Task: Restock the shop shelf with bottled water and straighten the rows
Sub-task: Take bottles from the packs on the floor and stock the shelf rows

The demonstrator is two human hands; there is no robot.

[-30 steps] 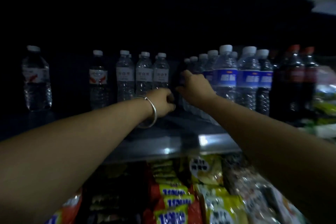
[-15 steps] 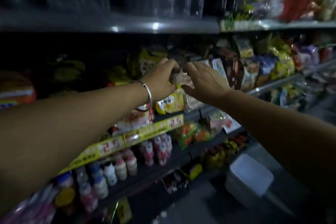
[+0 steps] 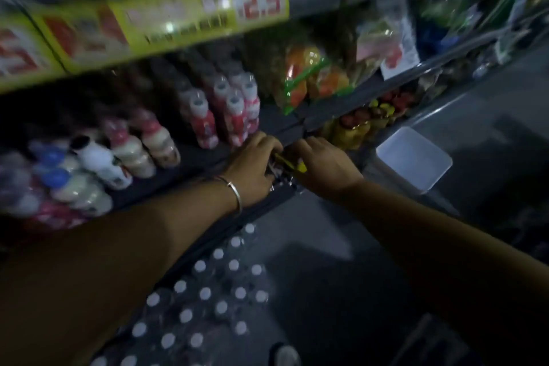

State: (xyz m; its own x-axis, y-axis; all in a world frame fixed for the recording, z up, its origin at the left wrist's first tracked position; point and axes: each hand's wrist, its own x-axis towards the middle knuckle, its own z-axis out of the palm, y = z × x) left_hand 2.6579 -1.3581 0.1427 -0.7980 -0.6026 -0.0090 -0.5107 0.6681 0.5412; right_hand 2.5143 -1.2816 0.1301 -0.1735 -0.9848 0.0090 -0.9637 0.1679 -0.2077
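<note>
Reaching low, your left hand (image 3: 255, 165) and right hand (image 3: 322, 165) both pinched a small yellow-tipped object (image 3: 289, 162) (too blurred to identify) between them, while the clear white-capped water bottles (image 3: 208, 294) stood packed on the floor below your forearms.

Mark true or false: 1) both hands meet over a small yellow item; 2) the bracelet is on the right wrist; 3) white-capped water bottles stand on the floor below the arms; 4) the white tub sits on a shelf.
1) True: the left hand and right hand meet at a small yellow item.
2) False: the bracelet is on the left wrist.
3) True: the water bottles are packed together down there.
4) False: the white tub sits on the floor.
</note>
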